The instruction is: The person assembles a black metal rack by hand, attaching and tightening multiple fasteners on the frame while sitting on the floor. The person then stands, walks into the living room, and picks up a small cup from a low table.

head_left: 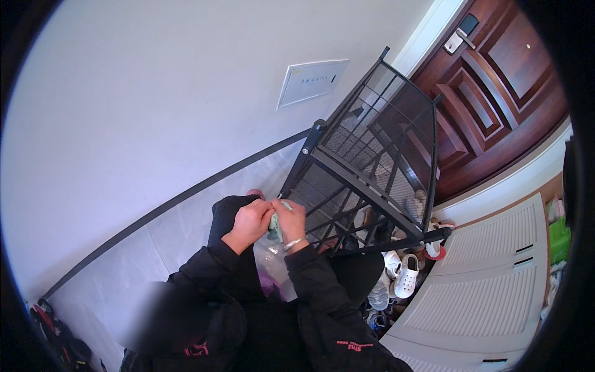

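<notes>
Item (276,229), pale green, beside black rack (365,188): likely light, soft, best pinched by its edge. Right hand (291,221) closed on it; left hand (250,221) curled, grip unclear.

From the person's head, the fisheye camera looked down and forward, with the fingers (265,206) near mid-picture, close below. Its wide view bent straight edges and took in the jacket (334,310) nearer than the fingers, the wall (155,93) beyond and left of them, and the door (496,136) farther off, to their right.
</notes>
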Demonstrator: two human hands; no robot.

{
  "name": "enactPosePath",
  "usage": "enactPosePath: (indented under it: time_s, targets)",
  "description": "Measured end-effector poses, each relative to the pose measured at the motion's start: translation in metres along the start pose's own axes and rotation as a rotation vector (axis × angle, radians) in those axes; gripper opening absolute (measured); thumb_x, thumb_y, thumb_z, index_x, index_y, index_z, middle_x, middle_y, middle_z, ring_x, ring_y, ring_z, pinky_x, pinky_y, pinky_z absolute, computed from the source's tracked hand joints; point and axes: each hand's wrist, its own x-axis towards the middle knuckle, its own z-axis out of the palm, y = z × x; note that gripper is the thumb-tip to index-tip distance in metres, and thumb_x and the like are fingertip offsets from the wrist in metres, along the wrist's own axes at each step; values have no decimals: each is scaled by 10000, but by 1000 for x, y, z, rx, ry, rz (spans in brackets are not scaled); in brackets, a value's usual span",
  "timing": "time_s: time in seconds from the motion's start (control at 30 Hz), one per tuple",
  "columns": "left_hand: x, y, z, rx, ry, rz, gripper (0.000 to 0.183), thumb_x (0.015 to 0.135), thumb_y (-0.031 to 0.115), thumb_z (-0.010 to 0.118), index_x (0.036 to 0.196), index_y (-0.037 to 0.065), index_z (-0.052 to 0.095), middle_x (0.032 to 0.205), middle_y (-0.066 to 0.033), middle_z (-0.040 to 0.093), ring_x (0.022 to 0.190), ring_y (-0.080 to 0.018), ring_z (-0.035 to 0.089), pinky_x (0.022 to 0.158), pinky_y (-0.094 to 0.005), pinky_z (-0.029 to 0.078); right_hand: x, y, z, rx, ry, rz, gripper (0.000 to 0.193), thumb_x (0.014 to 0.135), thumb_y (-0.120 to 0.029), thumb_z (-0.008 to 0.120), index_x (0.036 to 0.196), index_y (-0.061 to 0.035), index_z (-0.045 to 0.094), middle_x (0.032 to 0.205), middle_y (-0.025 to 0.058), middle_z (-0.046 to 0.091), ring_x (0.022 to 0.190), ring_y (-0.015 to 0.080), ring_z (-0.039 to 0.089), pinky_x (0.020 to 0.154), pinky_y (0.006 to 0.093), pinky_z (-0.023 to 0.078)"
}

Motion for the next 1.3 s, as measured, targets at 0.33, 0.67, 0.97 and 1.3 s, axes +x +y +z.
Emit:
enactPosePath:
  time_s: [0.33,0.67,0.97,1.3]
  targets:
    - [0,5,0,-47,-24,-71,81,769,55,637,830,42,585,756,-144,571,683,-357,595,589,-423,482,3,1,-6,-323,11,-198,262,847,-244,663,824,14,706,696,126,681,626,204,644,607,334,482]
    - [3,2,3,162,85,168,147,723,4,598,864,45,607,715,-116,531,656,-301,579,560,-401,475,0,2,1,-548,106,-398,280,856,-263,644,790,7,667,714,200,636,676,355,633,618,405,478]
    - [16,3,-15,339,-47,450,219,667,93,614,876,31,599,768,-70,528,701,-241,566,586,-345,493,9,36,-2,188,-7,-92,207,873,-175,673,874,31,692,763,16,656,691,99,585,622,271,475]
    - [8,0,-16,365,-108,306,194,758,121,632,930,35,610,808,-92,581,721,-262,627,588,-372,514,2,19,-8,123,-80,7,239,878,-190,679,939,40,695,813,29,675,719,100,598,656,261,487]
